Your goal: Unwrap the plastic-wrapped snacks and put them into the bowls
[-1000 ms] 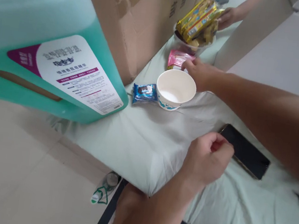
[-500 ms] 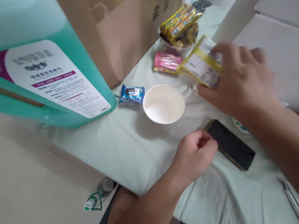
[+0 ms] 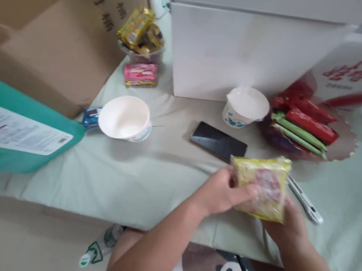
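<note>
Both hands are on a yellow-edged, clear-wrapped snack packet [image 3: 270, 184], held low over the cloth near the front edge. My left hand [image 3: 222, 190] grips its left side, the thumb laid across the front. My right hand [image 3: 289, 225] holds the lower right corner; most of its fingers are hidden behind the packet. Just beyond lies a black phone [image 3: 219, 141], and a white utility knife [image 3: 305, 200] is right of the packet. A white paper bowl [image 3: 124, 118] stands to the left, touching or partly covering a blue packet [image 3: 91, 117].
At the back are a pink packet [image 3: 140, 74], a tub of yellow packets [image 3: 141, 35], another paper bowl [image 3: 246, 106] and a bowl of red and green snacks [image 3: 345, 140]. A green jug [image 3: 33, 132], cardboard box [image 3: 58, 24] and white box [image 3: 239, 54] border the cloth. A bottle [image 3: 101, 243] lies below.
My right hand has brought the packet from the back down toward the front, and my left hand has taken hold of it too. The view has swung right.
</note>
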`<control>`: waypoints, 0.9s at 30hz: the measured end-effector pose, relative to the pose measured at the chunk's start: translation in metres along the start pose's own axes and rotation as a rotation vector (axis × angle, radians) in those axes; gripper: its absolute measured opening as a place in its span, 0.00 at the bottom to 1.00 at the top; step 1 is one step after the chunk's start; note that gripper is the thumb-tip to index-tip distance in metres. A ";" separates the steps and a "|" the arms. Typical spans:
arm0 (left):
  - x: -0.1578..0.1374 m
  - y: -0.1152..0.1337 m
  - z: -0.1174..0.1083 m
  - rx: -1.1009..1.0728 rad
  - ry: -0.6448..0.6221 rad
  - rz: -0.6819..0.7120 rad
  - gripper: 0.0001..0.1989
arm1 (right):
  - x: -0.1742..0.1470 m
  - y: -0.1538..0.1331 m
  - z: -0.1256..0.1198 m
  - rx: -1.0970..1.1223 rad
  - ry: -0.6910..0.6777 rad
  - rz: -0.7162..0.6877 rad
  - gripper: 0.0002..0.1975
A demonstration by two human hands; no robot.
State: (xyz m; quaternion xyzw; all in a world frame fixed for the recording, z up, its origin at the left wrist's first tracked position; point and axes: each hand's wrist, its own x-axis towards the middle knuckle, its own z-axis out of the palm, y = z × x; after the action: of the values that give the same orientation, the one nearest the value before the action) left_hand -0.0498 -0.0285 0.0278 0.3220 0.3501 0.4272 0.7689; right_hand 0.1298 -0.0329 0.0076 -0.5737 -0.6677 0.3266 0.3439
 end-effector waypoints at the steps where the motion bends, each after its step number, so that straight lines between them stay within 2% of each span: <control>1: 0.003 -0.002 0.003 -0.020 0.061 0.014 0.20 | 0.001 0.005 -0.003 0.054 -0.002 0.027 0.21; 3: 0.008 -0.003 0.008 -0.051 0.179 0.058 0.22 | 0.004 0.015 -0.014 0.067 0.028 0.017 0.16; 5: 0.011 -0.001 0.010 -0.078 0.244 0.083 0.23 | 0.006 0.025 -0.030 -0.115 0.124 -0.076 0.12; 8: 0.017 -0.001 0.012 -0.084 0.284 0.108 0.23 | 0.011 0.046 -0.053 -0.485 0.235 -0.151 0.18; 10: 0.022 -0.004 0.012 -0.079 0.304 0.111 0.25 | 0.014 0.059 -0.062 -0.627 0.197 -0.107 0.20; 14: 0.034 -0.013 0.011 -0.085 0.320 0.127 0.31 | 0.015 0.070 -0.072 -0.705 0.120 -0.031 0.15; 17: 0.039 -0.017 0.010 -0.070 0.302 0.130 0.30 | 0.012 0.061 -0.076 -0.647 0.169 0.045 0.15; 20: 0.040 -0.019 0.011 -0.010 0.271 0.129 0.26 | 0.010 0.047 -0.075 -0.424 0.194 0.121 0.14; 24: 0.043 -0.025 0.010 0.102 0.235 0.182 0.24 | 0.010 0.036 -0.066 -0.136 0.030 0.177 0.14; 27: 0.046 -0.029 0.009 0.191 0.209 0.237 0.23 | 0.006 0.032 -0.058 0.011 -0.059 0.138 0.17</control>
State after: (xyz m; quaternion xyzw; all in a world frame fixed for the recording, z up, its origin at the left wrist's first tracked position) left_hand -0.0116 -0.0026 -0.0023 0.3863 0.4266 0.5108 0.6387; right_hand 0.1951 -0.0202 0.0131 -0.6069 -0.6346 0.3699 0.3037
